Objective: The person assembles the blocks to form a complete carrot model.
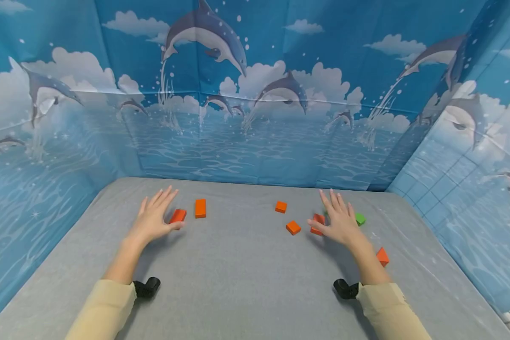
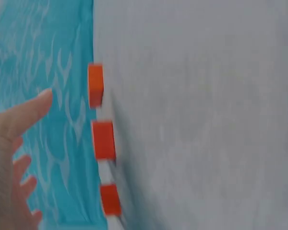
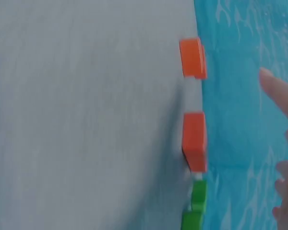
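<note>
My left hand (image 1: 152, 219) hovers over the left side of the table with fingers spread, holding nothing. Close to its thumb lies a red block (image 1: 178, 216), and an orange rectangular block (image 1: 200, 208) is a little to the right. A third red block (image 2: 110, 199) shows in the left wrist view. On the other side, my right hand (image 1: 339, 222) is also spread above the table, gripping nothing. Partly behind its thumb is a red block (image 1: 317, 225). Two small orange blocks (image 1: 293, 227) lie left of it, and a green block (image 1: 360, 219) peeks out beyond the hand.
A red triangular block (image 1: 382, 257) lies beside the right forearm, which partly covers it. Grey cloth covers the table (image 1: 238, 274). A blue dolphin-print curtain (image 1: 255, 141) hangs along its back and sides. Black wrist mounts (image 1: 147, 287) project inward from both sleeves.
</note>
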A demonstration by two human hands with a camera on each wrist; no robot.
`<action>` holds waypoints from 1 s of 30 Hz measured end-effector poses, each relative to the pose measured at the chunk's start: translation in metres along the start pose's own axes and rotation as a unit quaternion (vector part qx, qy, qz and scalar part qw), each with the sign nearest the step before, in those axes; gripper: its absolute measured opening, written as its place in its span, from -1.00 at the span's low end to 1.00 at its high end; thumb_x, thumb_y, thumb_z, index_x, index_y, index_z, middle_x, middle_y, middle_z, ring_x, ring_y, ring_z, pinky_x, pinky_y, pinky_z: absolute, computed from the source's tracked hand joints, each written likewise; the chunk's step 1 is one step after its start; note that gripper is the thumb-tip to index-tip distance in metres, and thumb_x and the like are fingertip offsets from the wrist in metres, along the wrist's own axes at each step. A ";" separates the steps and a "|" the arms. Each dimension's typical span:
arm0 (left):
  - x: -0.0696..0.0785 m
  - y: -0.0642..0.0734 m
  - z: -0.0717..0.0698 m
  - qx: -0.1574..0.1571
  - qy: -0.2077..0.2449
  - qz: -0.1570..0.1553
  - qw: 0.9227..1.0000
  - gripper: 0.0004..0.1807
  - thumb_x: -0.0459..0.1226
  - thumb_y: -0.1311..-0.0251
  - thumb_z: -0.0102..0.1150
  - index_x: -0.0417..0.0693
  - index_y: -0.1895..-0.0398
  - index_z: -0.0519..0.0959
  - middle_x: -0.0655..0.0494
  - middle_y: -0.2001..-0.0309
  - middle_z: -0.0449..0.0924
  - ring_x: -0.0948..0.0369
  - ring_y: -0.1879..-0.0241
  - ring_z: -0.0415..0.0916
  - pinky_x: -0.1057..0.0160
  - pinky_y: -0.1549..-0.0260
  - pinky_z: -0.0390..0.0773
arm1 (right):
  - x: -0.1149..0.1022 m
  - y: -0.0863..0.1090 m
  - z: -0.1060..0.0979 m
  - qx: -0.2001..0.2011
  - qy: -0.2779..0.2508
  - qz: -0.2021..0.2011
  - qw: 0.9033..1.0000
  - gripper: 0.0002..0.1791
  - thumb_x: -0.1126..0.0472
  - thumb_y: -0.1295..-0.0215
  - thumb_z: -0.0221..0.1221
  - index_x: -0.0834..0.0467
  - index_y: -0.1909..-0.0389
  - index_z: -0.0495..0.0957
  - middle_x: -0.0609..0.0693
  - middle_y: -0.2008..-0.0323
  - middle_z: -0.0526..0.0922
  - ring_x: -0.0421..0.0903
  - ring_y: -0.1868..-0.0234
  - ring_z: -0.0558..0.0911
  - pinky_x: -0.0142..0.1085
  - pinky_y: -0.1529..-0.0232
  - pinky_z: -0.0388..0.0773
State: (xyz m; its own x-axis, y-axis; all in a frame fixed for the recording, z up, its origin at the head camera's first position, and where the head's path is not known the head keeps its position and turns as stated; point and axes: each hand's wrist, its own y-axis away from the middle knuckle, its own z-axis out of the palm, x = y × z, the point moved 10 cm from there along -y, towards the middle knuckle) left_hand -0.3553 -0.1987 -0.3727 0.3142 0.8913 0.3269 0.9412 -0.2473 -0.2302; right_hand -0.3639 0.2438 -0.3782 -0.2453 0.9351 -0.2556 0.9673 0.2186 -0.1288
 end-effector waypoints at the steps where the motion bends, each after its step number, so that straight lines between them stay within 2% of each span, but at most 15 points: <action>1: -0.003 0.001 -0.001 0.001 0.015 0.005 1.000 0.00 0.04 0.05 0.31 -0.05 -0.41 0.02 -0.12 -0.41 -0.07 -0.13 -0.36 -0.18 -0.25 -0.20 -0.35 | -0.005 -0.003 0.000 0.008 -0.015 -0.011 1.000 0.05 -0.39 -0.10 0.01 -0.10 -0.44 -0.36 0.20 -0.42 -0.31 0.20 -0.40 -0.27 0.24 -0.22 -0.36; 7: -0.023 0.001 0.002 -0.012 0.059 0.015 0.998 0.01 0.02 0.15 0.39 -0.11 -0.37 0.11 -0.20 -0.34 0.08 -0.18 -0.31 -0.09 -0.24 -0.21 -0.28 | -0.042 -0.021 0.007 0.042 -0.102 -0.071 0.991 0.03 -0.24 -0.10 0.16 -0.07 -0.44 -0.24 0.15 -0.42 -0.17 0.19 -0.39 -0.11 0.27 -0.20 -0.14; 11: -0.033 -0.002 0.009 -0.031 0.082 0.003 0.996 0.01 0.02 0.17 0.40 -0.10 -0.36 0.13 -0.22 -0.32 0.11 -0.19 -0.29 -0.06 -0.26 -0.18 -0.21 | -0.070 -0.036 0.013 0.047 -0.160 -0.107 0.980 0.01 -0.16 -0.10 0.21 -0.05 -0.44 -0.18 0.11 -0.42 -0.10 0.17 -0.38 -0.05 0.24 -0.20 -0.08; 15: -0.039 -0.004 0.016 -0.049 0.096 -0.009 0.994 0.00 0.00 0.18 0.42 -0.10 -0.35 0.16 -0.24 -0.30 0.14 -0.19 -0.27 -0.03 -0.29 -0.15 -0.15 | -0.097 -0.052 0.024 0.036 -0.209 -0.144 0.967 -0.01 -0.07 -0.10 0.25 0.02 -0.43 -0.13 0.11 -0.41 -0.05 0.11 -0.39 -0.01 0.14 -0.25 -0.02; 22: -0.041 -0.006 0.022 -0.063 0.094 -0.003 0.994 -0.05 -0.05 0.19 0.43 -0.13 -0.31 0.21 -0.28 -0.27 0.17 -0.22 -0.24 0.02 -0.30 -0.13 -0.09 | -0.132 -0.074 0.054 -0.026 -0.257 -0.138 0.956 -0.01 -0.06 -0.10 0.26 -0.04 -0.43 -0.13 0.06 -0.41 -0.05 0.04 -0.40 -0.03 0.09 -0.27 0.00; 30: -0.039 -0.006 0.027 -0.082 0.085 0.011 0.993 -0.11 -0.07 0.14 0.40 -0.17 -0.29 0.25 -0.30 -0.25 0.21 -0.22 -0.22 0.06 -0.28 -0.13 -0.07 | -0.167 -0.088 0.082 -0.073 -0.293 -0.132 0.944 -0.05 0.00 -0.10 0.27 0.01 -0.43 -0.07 -0.01 -0.39 0.04 -0.03 -0.38 0.06 0.00 -0.28 0.06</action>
State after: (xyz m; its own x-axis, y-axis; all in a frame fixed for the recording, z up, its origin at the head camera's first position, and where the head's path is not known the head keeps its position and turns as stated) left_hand -0.3770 -0.2215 -0.4091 0.3375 0.8121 0.4760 0.9374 -0.3360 -0.0915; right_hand -0.4137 0.0459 -0.4027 -0.4321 0.5372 -0.7243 0.8552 0.4989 -0.1401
